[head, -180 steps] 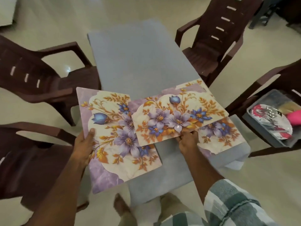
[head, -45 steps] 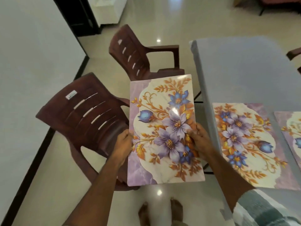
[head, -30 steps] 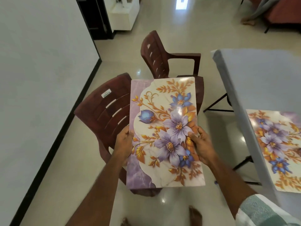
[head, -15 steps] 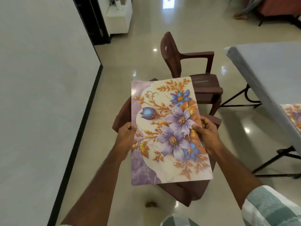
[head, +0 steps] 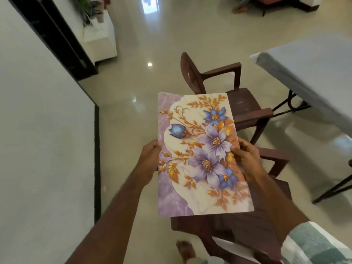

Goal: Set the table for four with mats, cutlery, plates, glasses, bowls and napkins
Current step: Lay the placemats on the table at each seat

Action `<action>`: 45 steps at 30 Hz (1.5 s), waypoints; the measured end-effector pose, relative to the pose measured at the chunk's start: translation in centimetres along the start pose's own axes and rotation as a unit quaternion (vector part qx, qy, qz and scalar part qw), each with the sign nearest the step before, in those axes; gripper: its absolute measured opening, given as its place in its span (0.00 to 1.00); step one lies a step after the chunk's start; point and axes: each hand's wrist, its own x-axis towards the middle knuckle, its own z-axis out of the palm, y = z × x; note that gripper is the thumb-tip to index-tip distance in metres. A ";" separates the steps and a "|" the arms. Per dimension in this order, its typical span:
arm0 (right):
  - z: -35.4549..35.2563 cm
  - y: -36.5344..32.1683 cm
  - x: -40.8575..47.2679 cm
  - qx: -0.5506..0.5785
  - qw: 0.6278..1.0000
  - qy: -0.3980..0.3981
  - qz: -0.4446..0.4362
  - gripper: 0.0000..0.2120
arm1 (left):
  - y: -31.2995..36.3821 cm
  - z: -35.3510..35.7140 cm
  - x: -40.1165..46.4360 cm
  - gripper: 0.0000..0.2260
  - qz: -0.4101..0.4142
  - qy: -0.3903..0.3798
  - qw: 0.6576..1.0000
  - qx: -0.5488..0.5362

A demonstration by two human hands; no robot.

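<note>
Right at the centre of the view, both hands have a grip on one rectangular placemat [head: 202,155], glossy, printed with purple and blue flowers and orange leaves on a cream and lilac marbled ground. The left hand [head: 149,161] clasps the mat's long edge at nine o'clock, thumb lying on the printed face and the other fingers hidden beneath. The right hand [head: 247,159] clasps the opposite long edge at three o'clock, its thumb [head: 235,149] pressed on the face near a pale purple bloom, fingers curled round under the edge. The mat is carried in the air, face up, its long axis running from six to twelve o'clock, tilted a little toward the camera, and it touches nothing but the two hands. A green and white checked sleeve [head: 316,244] covers the right forearm at five o'clock. Below the mat, toward six o'clock, stands a dark brown plastic armchair [head: 238,231], partly hidden by it; a second chair of the same kind [head: 228,88] stands at twelve to one o'clock, facing the counter. The grey-clothed counter [head: 312,77] on black metal legs lies at two o'clock, well apart from the mat. A bare foot [head: 183,248] shows on the shiny beige tiled floor [head: 152,44] at six o'clock, and a pale wall [head: 42,149] with a black skirting fills the nine o'clock side.
</note>
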 end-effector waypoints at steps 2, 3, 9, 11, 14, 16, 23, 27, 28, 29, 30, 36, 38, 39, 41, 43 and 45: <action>1.3 -0.4 1.5 0.013 1.000 0.025 -0.009 0.17 | 1.8 -0.3 3.1 0.13 0.000 -0.020 1.000 0.004; 1.8 -0.6 2.3 0.014 0.999 0.042 -0.013 0.20 | 2.6 -0.2 4.9 0.13 0.005 -0.033 0.999 0.007; 4.7 -1.1 8.0 -0.052 0.985 0.150 -0.068 0.11 | 7.4 0.9 16.3 0.11 0.027 -0.109 0.992 0.049; 6.0 -1.6 9.9 -0.058 0.978 0.182 -0.082 0.12 | 8.5 0.9 20.3 0.12 0.041 -0.139 0.987 0.069; 8.6 -1.9 12.4 -0.057 0.963 0.239 -0.108 0.11 | 10.5 0.3 25.8 0.11 0.052 -0.192 0.976 0.085; 10.5 -1.9 13.2 -0.043 0.955 0.270 -0.117 0.11 | 11.9 -0.2 28.8 0.11 0.043 -0.229 0.969 0.083; 15.7 -4.1 18.7 0.045 0.911 0.389 -0.133 0.10 | 19.6 0.6 38.7 0.10 0.007 -0.347 0.936 0.059; 17.0 -6.2 25.4 0.055 0.897 0.417 -0.134 0.09 | 24.2 3.2 45.6 0.10 0.046 -0.402 0.908 0.107; 17.4 -6.8 27.4 0.067 0.895 0.420 -0.135 0.09 | 25.2 4.1 47.8 0.10 0.054 -0.408 0.905 0.113; 17.6 -7.4 29.4 0.082 0.892 0.424 -0.133 0.09 | 26.3 5.1 50.0 0.11 0.058 -0.404 0.905 0.119; 17.9 -7.9 31.3 0.098 0.890 0.426 -0.129 0.08 | 27.3 6.0 51.8 0.13 0.059 -0.395 0.909 0.123; 16.4 -11.1 43.6 0.122 0.848 0.503 -0.115 0.10 | 36.1 13.6 63.1 0.15 0.062 -0.425 0.882 0.194; 15.9 -12.5 47.5 0.115 0.822 0.547 -0.107 0.11 | 38.9 16.4 66.3 0.16 0.068 -0.441 0.872 0.204; 15.7 -13.1 49.4 0.118 0.813 0.560 -0.105 0.13 | 40.2 17.7 67.9 0.15 0.069 -0.444 0.869 0.207; 15.4 -14.1 52.9 0.131 0.802 0.572 -0.110 0.19 | 42.1 20.5 71.2 0.12 0.072 -0.444 0.868 0.210; 14.9 -15.0 56.9 0.134 0.783 0.597 -0.113 0.15 | 43.7 23.7 75.3 0.09 0.072 -0.446 0.866 0.215; 14.7 -15.7 60.7 0.129 0.766 0.618 -0.117 0.08 | 45.3 26.2 78.9 0.08 0.073 -0.454 0.859 0.226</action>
